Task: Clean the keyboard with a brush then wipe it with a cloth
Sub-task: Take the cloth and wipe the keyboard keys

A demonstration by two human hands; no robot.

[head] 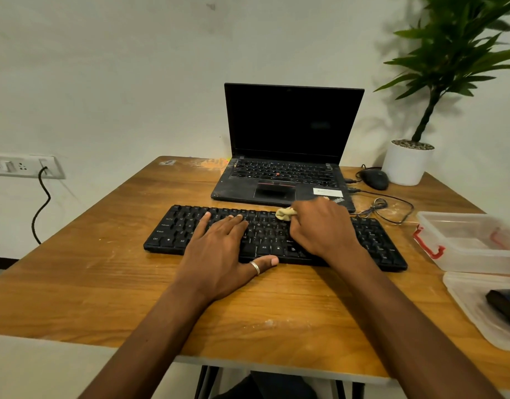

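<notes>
A black keyboard [173, 228] lies across the middle of the wooden table [104, 283]. My left hand [219, 254] rests flat on its left-centre keys, fingers spread, thumb with a ring at the front edge. My right hand [320, 226] is closed around a bunched beige cloth [284, 213], pressed on the keys right of centre near the top row. Only the cloth's end shows past my fingers. A dark object [505, 305], perhaps the brush, lies on a plastic lid at the right edge.
An open black laptop [291, 133] stands behind the keyboard. A mouse [374, 179] and its cable lie back right beside a white plant pot [406, 165]. A clear plastic box [472, 243] and its lid [472, 306] sit at the right.
</notes>
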